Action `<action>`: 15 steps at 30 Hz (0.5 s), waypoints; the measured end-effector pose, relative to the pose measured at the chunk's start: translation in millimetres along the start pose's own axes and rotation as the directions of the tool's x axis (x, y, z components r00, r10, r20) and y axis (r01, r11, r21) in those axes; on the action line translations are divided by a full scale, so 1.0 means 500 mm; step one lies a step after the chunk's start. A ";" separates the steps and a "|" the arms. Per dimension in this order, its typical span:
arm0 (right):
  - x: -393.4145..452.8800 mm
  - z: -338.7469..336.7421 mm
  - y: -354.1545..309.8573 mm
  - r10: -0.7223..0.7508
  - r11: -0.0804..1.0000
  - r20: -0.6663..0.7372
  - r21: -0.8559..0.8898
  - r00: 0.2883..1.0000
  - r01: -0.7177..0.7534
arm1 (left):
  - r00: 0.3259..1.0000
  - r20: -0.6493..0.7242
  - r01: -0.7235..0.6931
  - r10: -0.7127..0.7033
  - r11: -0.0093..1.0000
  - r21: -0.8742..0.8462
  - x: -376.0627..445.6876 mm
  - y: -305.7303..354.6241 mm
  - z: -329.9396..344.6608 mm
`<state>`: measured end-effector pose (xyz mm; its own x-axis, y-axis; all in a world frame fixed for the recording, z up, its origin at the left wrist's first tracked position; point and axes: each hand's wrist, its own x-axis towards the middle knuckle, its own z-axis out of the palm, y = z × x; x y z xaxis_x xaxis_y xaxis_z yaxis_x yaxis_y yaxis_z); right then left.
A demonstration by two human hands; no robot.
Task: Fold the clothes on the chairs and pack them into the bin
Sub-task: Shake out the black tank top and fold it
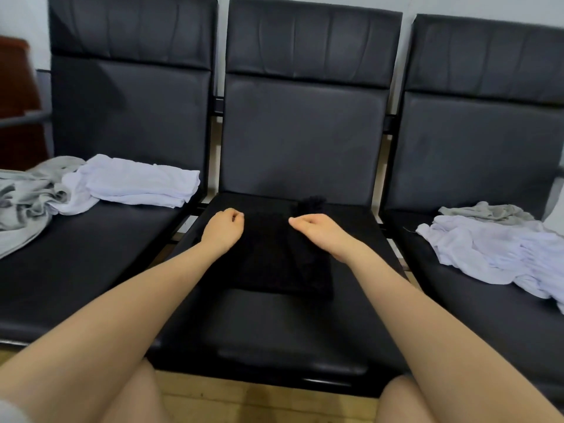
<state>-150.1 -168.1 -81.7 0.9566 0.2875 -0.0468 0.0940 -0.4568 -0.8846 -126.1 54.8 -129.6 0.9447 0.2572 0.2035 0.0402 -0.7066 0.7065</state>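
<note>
Where three black padded chairs stand joined in a row against a pale wall, a black garment (274, 257) lies flat on the middle chair (302, 141). Both hands rest on its far part: the left hand (222, 228) curls loosely at its left edge, the right hand (317, 232) has fingers bent, thumb out; whether either pinches cloth I cannot tell. Left of the left fingers lie white folded clothes (137, 186) and a grey heap (27, 196); right of the right fingers, a crumpled white pile (494, 251). Wooden floor (268, 404) shows below.

No readable text or labels anywhere
</note>
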 end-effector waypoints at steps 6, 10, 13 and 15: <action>0.024 -0.006 0.025 0.091 0.987 -0.174 0.146 0.981 -0.065 | 0.991 0.134 0.012 -0.005 0.999 -0.052 -0.041 0.007 0.024; 0.016 -0.053 0.102 0.282 0.959 -0.342 0.114 0.896 -0.259 | 0.984 0.179 -0.013 -0.009 0.992 0.123 -0.045 0.025 0.044; 0.004 -0.053 0.124 0.354 0.924 -0.299 -0.036 0.886 -0.381 | 0.977 0.205 0.023 -0.053 0.988 0.150 -0.046 0.037 0.049; 0.003 -0.042 0.113 0.348 0.915 -0.276 -0.111 0.896 -0.389 | 0.976 0.211 0.021 -0.052 0.989 0.148 -0.045 0.049 0.053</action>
<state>-137.5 -211.1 -122.1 0.9660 -0.1331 -0.2215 -0.2554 -0.6234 -0.7390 -137.7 14.3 -134.7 0.9887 0.1488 0.0186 0.1077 -0.7909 0.6024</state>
